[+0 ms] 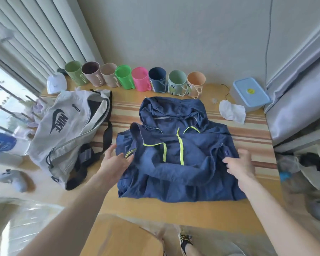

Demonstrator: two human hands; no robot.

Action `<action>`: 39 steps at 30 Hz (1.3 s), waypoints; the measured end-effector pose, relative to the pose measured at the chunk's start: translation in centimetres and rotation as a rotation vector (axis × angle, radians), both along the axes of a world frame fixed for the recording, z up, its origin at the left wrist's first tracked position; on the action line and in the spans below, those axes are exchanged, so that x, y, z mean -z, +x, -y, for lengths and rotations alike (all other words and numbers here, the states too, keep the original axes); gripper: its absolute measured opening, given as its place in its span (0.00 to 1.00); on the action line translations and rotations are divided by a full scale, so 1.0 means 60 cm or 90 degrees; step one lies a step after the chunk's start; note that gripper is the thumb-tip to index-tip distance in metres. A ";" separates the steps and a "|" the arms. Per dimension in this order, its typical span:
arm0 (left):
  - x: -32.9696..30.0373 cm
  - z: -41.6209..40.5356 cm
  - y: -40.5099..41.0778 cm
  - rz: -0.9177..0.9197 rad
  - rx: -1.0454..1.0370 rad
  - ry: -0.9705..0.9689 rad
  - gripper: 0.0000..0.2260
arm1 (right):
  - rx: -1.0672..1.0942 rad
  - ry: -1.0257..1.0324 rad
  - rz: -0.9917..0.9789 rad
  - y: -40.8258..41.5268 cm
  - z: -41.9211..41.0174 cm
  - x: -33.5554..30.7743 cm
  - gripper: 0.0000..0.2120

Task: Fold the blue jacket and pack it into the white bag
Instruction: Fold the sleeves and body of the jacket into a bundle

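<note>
Reaching in from the near edge, the left hand point(115, 160) is spread wide, fingers apart, its fingertips at or just over the left side of the blue jacket point(177, 150) — nothing is gripped. The right hand point(239, 164) is likewise open with fingers loosely curled, resting against the jacket's right side; whether it pinches any cloth cannot be told. The jacket lies front-up on the wooden table point(155, 207), hood toward the wall, sleeves drawn across the body, yellow-green zips showing. The white bag point(67, 132) lies just left of it, top gaping, its black strap point(107, 137) trailing between bag and jacket near the left hand. Along the far edge stands a row of eight cups point(135, 79), well clear of the garment. To the far right sit a crumpled tissue point(232, 111) and a lidded plastic box point(249, 94) — both apart from the jacket. A striped mat point(248, 133) lies beneath the jacket's upper half.
</note>
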State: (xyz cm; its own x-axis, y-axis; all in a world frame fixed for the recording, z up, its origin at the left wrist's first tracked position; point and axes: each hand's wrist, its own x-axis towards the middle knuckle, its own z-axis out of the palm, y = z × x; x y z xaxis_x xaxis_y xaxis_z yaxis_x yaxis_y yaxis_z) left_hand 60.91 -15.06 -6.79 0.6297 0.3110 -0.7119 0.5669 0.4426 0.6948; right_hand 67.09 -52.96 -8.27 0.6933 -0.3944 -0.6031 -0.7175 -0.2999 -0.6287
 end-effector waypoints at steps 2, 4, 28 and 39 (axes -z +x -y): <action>0.019 0.009 0.000 -0.016 0.127 0.166 0.37 | -0.253 -0.202 0.201 -0.006 -0.015 -0.006 0.33; 0.027 0.021 0.014 -0.019 0.291 0.421 0.42 | -0.503 -0.267 0.320 0.010 -0.033 0.000 0.39; 0.023 -0.091 0.202 0.035 0.362 0.471 0.17 | -0.663 -0.013 -0.012 0.256 0.084 0.014 0.20; 0.076 -0.068 0.213 -0.101 0.066 0.314 0.22 | -0.732 -0.099 0.108 0.235 0.083 0.058 0.37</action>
State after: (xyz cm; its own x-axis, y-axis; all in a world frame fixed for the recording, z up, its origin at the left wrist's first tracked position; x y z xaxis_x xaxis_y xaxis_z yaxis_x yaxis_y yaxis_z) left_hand 73.67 -10.98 -11.35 0.5707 0.5755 -0.5857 0.7056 0.0212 0.7083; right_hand 81.16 -57.92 -11.77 0.7568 0.4555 -0.4689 0.1160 -0.7995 -0.5894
